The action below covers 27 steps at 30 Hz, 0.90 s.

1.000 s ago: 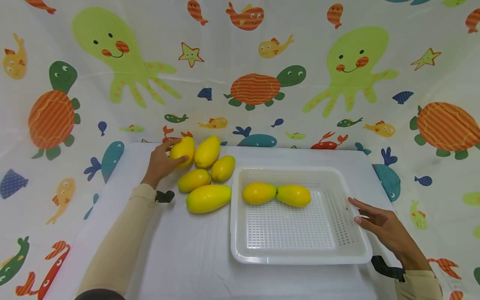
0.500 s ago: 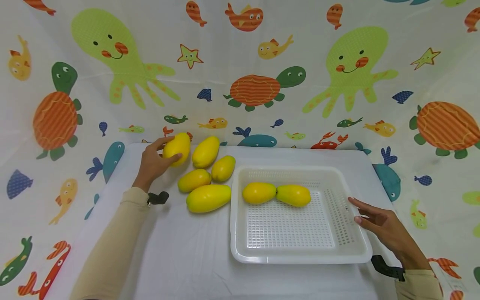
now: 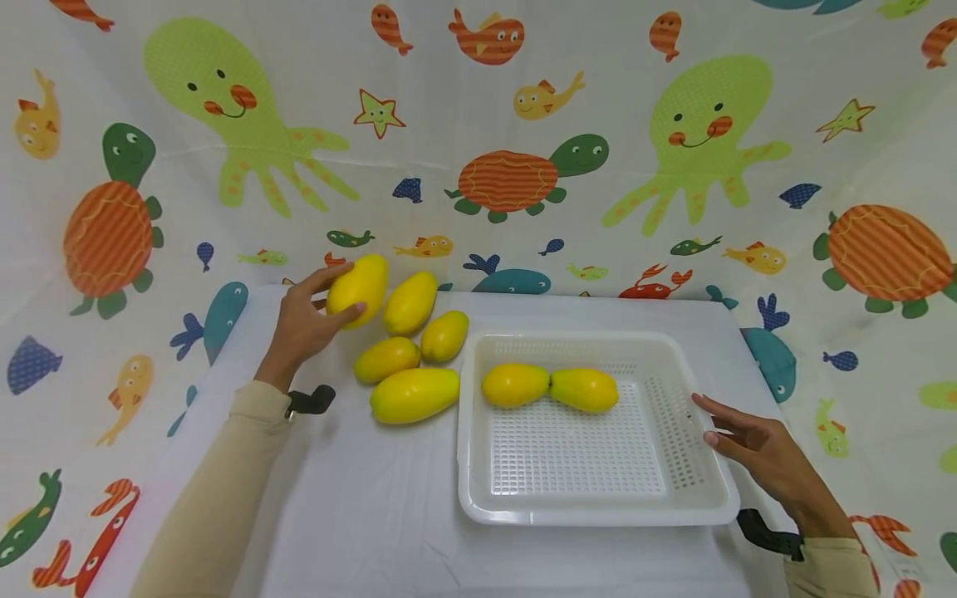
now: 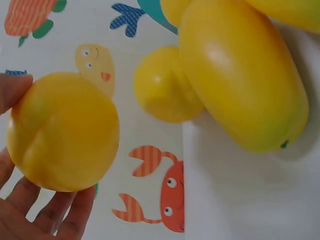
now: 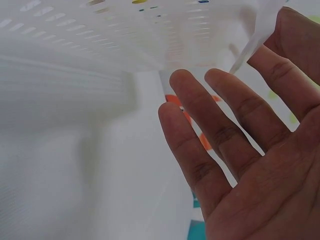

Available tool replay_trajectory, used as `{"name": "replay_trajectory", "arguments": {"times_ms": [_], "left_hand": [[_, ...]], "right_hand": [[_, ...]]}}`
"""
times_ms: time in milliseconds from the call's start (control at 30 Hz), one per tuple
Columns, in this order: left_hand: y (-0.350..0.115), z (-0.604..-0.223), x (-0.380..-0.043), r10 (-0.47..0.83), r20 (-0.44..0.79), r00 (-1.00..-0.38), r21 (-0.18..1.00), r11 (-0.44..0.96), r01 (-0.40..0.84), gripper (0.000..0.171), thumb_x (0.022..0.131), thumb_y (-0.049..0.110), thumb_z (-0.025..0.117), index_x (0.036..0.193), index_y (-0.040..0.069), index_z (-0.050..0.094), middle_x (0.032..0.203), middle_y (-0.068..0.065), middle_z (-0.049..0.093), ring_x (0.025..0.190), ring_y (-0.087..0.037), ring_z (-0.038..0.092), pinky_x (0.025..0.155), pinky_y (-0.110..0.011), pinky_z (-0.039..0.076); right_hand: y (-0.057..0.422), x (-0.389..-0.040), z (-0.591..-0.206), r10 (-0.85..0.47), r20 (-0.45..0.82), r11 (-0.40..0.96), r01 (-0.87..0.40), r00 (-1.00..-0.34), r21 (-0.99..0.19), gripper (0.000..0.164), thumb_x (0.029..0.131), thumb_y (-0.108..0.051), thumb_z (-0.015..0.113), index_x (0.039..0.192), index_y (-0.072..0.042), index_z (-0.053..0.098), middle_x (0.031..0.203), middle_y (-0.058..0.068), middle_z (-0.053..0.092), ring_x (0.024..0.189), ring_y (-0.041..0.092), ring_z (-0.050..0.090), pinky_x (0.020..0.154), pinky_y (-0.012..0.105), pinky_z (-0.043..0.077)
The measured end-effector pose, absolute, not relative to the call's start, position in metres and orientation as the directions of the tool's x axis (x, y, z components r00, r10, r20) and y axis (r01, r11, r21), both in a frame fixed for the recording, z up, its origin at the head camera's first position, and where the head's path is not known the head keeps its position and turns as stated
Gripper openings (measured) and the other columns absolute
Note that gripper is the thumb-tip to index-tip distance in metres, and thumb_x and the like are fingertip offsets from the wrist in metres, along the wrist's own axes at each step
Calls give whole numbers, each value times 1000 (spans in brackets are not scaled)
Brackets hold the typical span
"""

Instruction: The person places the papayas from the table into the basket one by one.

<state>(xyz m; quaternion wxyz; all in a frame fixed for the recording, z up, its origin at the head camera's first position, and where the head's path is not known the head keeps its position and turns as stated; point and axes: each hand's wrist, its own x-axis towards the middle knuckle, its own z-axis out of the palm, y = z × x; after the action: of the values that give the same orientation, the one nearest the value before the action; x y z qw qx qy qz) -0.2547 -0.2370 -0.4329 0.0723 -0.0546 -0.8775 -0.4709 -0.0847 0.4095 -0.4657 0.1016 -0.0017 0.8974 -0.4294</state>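
Near the far left corner of the table (image 3: 374, 498), grips a mango-like yellow fruit (image 3: 360, 286) in the left hand (image 3: 299, 325), with the thumb on one side and curled fingers on the other, seemingly held clear of the tabletop. Touches the right rim of the white plastic basket (image 3: 598, 516) with the right hand (image 3: 766, 453), fingers spread and fairly straight; cannot tell with how much pressure.

Judging by the smooth, plump skin, probably feels stiff, moderately weighty and a bit slippery. Best held round the fullest girth, thumb opposite fingers, rather than by a tapering end. Might bruise if knocked, unless artificial; cannot tell which.

For edges, mind the back of the table close by, with the sea-creature curtain (image 3: 434, 149) behind. Mind also the four loose fruits (image 3: 414, 396) packed close together just to the right and nearer the body, one right up against the left side of the basket. Past that raised wall, note two fruits (image 3: 516, 385) end to end toward the back, with free mesh floor in front and more room along the near side of the table
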Motion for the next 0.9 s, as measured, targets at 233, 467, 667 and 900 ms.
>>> {"name": "replay_trajectory", "arguments": {"times_ms": [233, 467, 667, 900], "left_hand": [[-215, -421, -243, 116, 256, -960, 805, 524, 278, 66, 94, 26, 82, 155, 24, 56, 162, -6, 54, 143, -33, 51, 116, -63, 44], [-186, -412, -229, 206, 291, -934, 803, 478, 355, 66, 93, 23, 83, 154, 23, 58, 160, -5, 56, 144, -32, 51, 114, -63, 46], [-162, -408, -218, 271, 279, -921, 808, 452, 378, 68, 92, 26, 84, 154, 23, 57, 160, 0, 57, 147, -29, 50, 115, -62, 48], [-140, -405, -204, 350, 239, -906, 822, 423, 381, 68, 91, 31, 84, 153, 30, 58, 162, 8, 54, 150, -25, 48, 115, -58, 49]], "right_hand": [[408, -83, -467, -93, -169, 626, 74, -981, -776, 64, 104, -31, 70, 162, -21, 45, 166, -6, 43, 117, -1, 71, 93, 40, 65], [405, -82, -464, -71, -181, 639, 94, -981, -763, 65, 104, -35, 70, 162, -22, 44, 166, -4, 42, 124, 23, 74, 94, 45, 65], [405, -82, -464, -69, -179, 640, 95, -981, -763, 65, 104, -35, 70, 162, -21, 44, 166, -4, 44, 123, 22, 74, 94, 45, 65], [406, -82, -465, -80, -168, 641, 78, -983, -763, 64, 105, -33, 69, 162, -20, 45, 164, -7, 45, 118, 10, 74, 94, 41, 65]]}}
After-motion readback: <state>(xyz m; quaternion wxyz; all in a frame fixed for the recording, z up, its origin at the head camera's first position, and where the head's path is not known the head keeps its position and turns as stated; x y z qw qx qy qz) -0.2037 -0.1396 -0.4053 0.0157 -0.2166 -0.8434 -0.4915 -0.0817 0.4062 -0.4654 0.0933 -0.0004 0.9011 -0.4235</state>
